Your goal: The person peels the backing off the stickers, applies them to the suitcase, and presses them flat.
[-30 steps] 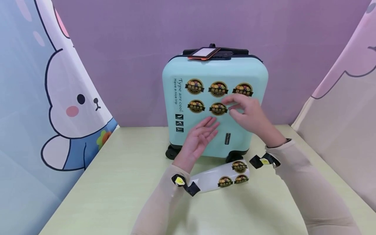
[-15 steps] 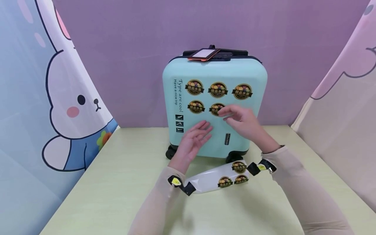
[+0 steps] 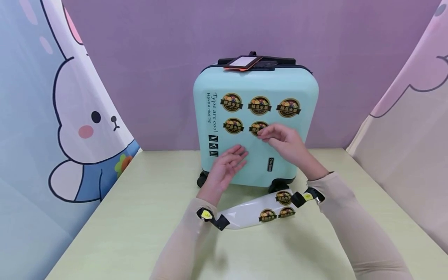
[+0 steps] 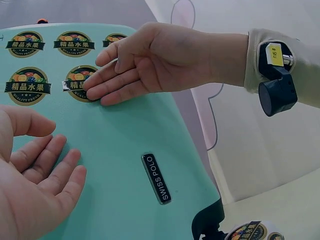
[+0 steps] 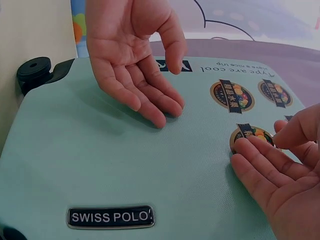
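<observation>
A mint-green suitcase [image 3: 259,83] stands upright with several round black-and-gold stickers on its front, three in the top row and two below. My right hand [image 3: 287,144] rests its fingertips on the lower row's right sticker [image 4: 74,89], partly covering it. In the left wrist view, the fingers of that right hand [image 4: 150,60] are fairly straight and lie flat against the surface. Lower and to the left, my left hand [image 3: 224,169] is beside the suitcase front, palm turned up and fingers loosely extended, holding nothing; whether it touches the shell I cannot tell.
On the table [image 3: 140,217] before the suitcase lies a curled white backing sheet [image 3: 241,214] with three stickers at its right end. A luggage tag [image 3: 243,62] lies over the black handle. A purple wall [image 3: 140,58] is behind, with printed cloths at both sides.
My right hand has moved left and down from beside the lower right sticker onto it, uncovering the top right sticker. My left hand has shifted slightly left and down.
</observation>
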`<state>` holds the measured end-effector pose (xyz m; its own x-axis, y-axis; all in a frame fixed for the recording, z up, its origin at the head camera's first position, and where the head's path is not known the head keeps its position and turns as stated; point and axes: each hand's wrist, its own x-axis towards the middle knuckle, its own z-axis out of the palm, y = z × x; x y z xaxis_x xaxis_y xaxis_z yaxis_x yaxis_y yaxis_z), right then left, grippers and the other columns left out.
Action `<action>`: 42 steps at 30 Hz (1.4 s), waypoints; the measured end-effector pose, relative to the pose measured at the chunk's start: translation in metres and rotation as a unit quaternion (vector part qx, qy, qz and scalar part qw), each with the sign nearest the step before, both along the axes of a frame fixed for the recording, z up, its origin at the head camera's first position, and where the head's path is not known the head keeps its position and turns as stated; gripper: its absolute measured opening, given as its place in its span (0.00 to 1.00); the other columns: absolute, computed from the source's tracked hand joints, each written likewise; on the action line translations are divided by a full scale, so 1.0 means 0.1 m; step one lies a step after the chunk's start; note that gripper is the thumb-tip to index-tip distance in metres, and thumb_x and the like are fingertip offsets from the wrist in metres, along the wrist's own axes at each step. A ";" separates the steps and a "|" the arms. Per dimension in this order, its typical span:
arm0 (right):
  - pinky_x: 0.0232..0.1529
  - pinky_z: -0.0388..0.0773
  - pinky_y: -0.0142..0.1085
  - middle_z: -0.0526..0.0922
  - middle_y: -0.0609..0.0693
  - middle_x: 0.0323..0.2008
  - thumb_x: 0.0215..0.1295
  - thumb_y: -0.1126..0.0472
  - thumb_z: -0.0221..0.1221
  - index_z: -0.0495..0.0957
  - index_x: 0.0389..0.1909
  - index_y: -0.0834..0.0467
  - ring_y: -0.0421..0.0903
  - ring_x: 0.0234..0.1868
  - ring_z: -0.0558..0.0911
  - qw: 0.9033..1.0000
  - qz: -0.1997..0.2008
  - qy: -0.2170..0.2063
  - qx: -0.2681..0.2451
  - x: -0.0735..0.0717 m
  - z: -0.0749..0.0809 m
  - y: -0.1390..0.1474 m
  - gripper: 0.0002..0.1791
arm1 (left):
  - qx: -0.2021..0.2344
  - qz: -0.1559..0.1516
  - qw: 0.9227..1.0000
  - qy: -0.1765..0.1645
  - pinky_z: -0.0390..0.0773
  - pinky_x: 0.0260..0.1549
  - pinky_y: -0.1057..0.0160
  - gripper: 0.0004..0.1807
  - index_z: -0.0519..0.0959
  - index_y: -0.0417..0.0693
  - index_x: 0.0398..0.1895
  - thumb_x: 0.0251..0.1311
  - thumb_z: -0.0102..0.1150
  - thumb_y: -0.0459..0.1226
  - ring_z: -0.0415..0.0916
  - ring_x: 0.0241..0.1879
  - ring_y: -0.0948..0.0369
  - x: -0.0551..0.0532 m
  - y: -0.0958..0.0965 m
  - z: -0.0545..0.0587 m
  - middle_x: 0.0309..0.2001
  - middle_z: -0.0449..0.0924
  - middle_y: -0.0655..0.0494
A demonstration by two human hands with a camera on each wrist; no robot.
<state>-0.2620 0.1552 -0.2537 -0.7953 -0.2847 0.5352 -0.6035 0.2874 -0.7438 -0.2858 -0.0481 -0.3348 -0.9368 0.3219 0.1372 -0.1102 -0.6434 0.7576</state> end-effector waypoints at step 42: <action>0.55 0.80 0.41 0.83 0.62 0.51 0.66 0.76 0.50 0.78 0.43 0.69 0.55 0.51 0.82 0.998 -0.034 0.009 0.054 -0.05 0.05 -0.25 0.10 | 0.002 0.005 1.000 -0.022 0.69 0.66 0.53 0.28 0.64 0.31 0.70 0.65 0.45 0.22 0.65 0.68 0.46 0.00 -0.03 -0.04 0.68 0.68 0.37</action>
<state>-0.2672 0.1305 -0.2486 -0.8047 -0.2868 0.5198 -0.5935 0.4053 -0.6953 -0.2858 -0.0515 -0.3383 -0.9451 0.3119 0.0969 -0.1368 -0.6474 0.7498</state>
